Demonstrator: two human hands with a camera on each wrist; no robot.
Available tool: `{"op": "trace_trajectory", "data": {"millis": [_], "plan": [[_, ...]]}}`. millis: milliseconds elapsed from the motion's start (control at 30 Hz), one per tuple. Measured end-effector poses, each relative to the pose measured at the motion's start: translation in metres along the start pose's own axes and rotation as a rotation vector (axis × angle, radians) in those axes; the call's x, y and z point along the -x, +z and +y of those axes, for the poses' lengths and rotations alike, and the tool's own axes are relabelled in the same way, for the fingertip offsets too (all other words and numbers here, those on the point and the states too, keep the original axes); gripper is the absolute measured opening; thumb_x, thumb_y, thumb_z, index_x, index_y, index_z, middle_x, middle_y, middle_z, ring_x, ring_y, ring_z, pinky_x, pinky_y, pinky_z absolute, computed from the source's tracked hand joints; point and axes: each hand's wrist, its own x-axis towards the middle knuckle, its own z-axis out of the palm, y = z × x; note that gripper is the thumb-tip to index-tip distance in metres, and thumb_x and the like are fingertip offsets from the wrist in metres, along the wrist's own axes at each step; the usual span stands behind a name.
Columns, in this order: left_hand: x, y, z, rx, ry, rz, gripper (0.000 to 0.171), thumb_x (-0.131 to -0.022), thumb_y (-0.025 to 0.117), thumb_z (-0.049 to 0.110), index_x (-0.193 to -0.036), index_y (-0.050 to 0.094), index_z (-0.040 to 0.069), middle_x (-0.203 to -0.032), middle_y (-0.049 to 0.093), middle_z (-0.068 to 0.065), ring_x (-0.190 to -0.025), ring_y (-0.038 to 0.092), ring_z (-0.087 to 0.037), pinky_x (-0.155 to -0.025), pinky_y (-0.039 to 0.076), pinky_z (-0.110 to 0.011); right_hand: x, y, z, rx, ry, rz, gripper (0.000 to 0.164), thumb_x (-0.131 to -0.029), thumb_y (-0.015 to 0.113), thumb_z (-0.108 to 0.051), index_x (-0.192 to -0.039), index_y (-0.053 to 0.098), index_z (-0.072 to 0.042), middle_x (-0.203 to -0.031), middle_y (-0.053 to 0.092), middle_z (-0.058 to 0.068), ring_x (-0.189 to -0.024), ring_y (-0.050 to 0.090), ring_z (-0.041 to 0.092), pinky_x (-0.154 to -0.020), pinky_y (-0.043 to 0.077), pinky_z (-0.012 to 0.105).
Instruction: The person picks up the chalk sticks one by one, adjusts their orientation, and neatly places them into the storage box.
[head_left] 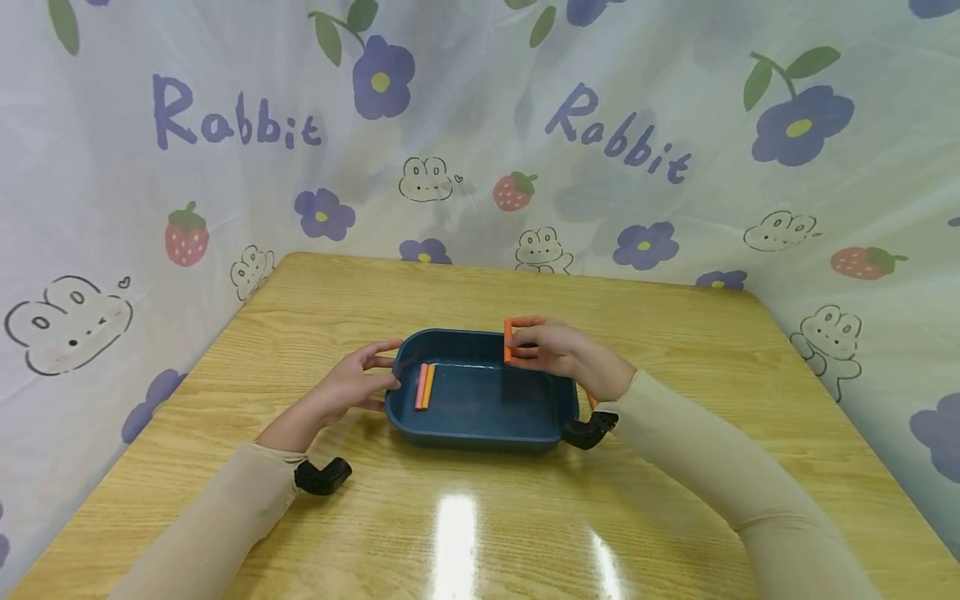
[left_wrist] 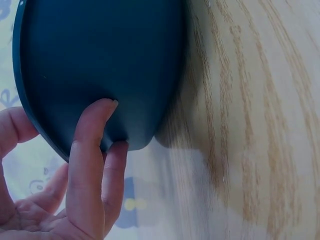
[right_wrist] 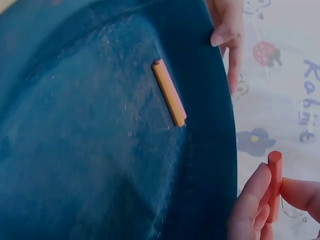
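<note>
A dark blue rectangular tray (head_left: 495, 404) lies on the wooden table. My left hand (head_left: 348, 382) is at its left end, fingers spread and fingertips against the outer wall, as the left wrist view shows up close. Over the tray's back right rim, my right hand (head_left: 558, 346) pinches a short orange stick (right_wrist: 275, 161), chalk-like, held upright between thumb and fingers. Inside the tray, near the left end, a pink stick (head_left: 421, 385) and a yellow-orange stick (head_left: 429, 387) lie side by side.
Right of the tray, an orange piece (head_left: 592, 401) shows partly from under the right wrist. The wooden table (head_left: 360, 533) extends around the tray. A printed curtain (head_left: 480, 125) hangs behind and along both sides.
</note>
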Motion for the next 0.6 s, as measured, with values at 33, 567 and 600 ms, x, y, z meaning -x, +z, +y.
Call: {"op": "trace_trajectory", "data": {"millis": [33, 567, 600], "plan": [[0.000, 0.000, 0.000, 0.001, -0.001, -0.002, 0.062, -0.090, 0.052, 0.001, -0.146, 0.027, 0.009, -0.135, 0.035, -0.028, -0.102, 0.055, -0.036, -0.070, 0.055, -0.043, -0.001, 0.002, 0.001, -0.008, 0.009, -0.004, 0.056, -0.091, 0.049, 0.006, -0.143, 0.029, -0.004, -0.125, 0.039, 0.017, -0.091, 0.051, 0.024, -0.076, 0.051, 0.030], [0.000, -0.001, 0.000, 0.006, -0.007, 0.002, 0.062, -0.090, 0.053, 0.001, -0.146, 0.027, 0.009, -0.135, 0.035, -0.027, -0.102, 0.056, -0.036, -0.070, 0.055, -0.043, -0.024, 0.040, 0.003, -0.052, 0.122, -0.010, 0.046, -0.090, 0.052, 0.007, -0.133, 0.042, -0.003, -0.115, 0.046, 0.014, -0.097, 0.049, 0.026, -0.089, 0.047, 0.036], [0.000, -0.001, 0.000, 0.006, -0.007, 0.002, 0.062, -0.090, 0.052, 0.001, -0.146, 0.027, 0.009, -0.135, 0.035, -0.028, -0.102, 0.056, -0.037, -0.070, 0.055, -0.043, -0.025, 0.042, 0.003, -0.046, 0.130, -0.012, 0.046, -0.090, 0.052, 0.007, -0.133, 0.042, -0.003, -0.114, 0.046, 0.014, -0.097, 0.049, 0.026, -0.089, 0.047, 0.036]]}}
